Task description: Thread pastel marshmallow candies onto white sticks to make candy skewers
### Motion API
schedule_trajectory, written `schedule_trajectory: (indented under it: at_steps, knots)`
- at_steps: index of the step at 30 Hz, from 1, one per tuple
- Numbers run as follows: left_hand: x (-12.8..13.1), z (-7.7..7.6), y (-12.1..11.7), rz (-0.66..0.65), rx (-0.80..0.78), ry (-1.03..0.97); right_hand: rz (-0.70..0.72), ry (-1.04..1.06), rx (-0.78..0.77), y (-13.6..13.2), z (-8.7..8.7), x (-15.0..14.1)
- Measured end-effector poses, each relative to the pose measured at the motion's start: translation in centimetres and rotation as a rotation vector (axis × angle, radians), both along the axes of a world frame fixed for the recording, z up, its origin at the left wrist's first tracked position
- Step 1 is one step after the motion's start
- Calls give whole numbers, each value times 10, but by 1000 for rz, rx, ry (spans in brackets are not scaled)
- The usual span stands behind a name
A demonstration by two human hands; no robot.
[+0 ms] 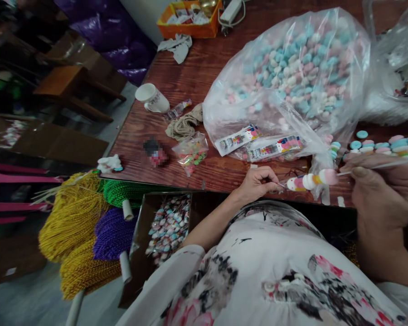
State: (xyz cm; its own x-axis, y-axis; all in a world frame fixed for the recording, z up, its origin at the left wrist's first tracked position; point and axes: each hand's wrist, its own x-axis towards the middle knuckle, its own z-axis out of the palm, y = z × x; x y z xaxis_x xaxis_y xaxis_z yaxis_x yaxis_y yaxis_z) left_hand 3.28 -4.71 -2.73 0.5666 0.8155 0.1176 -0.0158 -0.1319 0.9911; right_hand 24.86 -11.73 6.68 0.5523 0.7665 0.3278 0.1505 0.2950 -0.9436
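Low over the table's front edge, a marshmallow skewer (313, 180) of pink, white and yellow pieces lies level between my hands. My right hand (387, 190) is closed round its thin white stick. Thumb and fingers of my left hand (260, 183) pinch what looks like a clear wrapper end (281, 184) at the skewer's other tip. Beyond the hands, printed wrappers (275, 148) rest against a large clear bag (292, 68) full of pastel marshmallows. More marshmallows (384, 146) lie in a row just beyond my right hand.
A white mug (152, 98), a bundled cloth (185, 124) and a small candy bag (192, 153) stand on the left of the table (211, 54). An orange box (187, 29) is at the back. Below the edge are a carton of wrapped sweets (168, 228) and yellow cord bundles (73, 217).
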Motion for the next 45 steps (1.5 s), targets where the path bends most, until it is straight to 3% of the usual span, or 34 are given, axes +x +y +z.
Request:
schedule_trajectory:
  at_steps: [3, 6, 11, 16, 21, 25, 28, 34, 40, 45]
  knots:
    - [3, 2, 1, -20, 35, -2, 37, 1, 119, 8, -14, -8]
    - [3, 4, 2, -22, 71, 24, 51, 102, 116, 15, -23, -14]
    - [5, 11, -3, -232, -26, 45, 19, 183, 160, 20, -23, -15]
    - [12, 10, -19, -293, -287, 71, 142, 161, 39, 22, -29, -15]
    - [19, 7, -32, -370, -335, 53, 292, 205, -134, 24, -49, -18]
    - [18, 3, -31, -233, -393, 152, 273, 147, -180, 24, -61, -16]
    - [15, -1, -24, -138, -326, 200, 244, 76, -170, 22, -62, -13]
    - [22, 3, -13, -197, -131, 254, 187, -4, -155, 18, -59, -24]
    - [28, 7, -12, -171, -136, 178, 89, 67, -80, 22, -61, -24]
    - [25, 15, -8, -315, -280, 65, 337, 135, -127, 29, -67, -16]
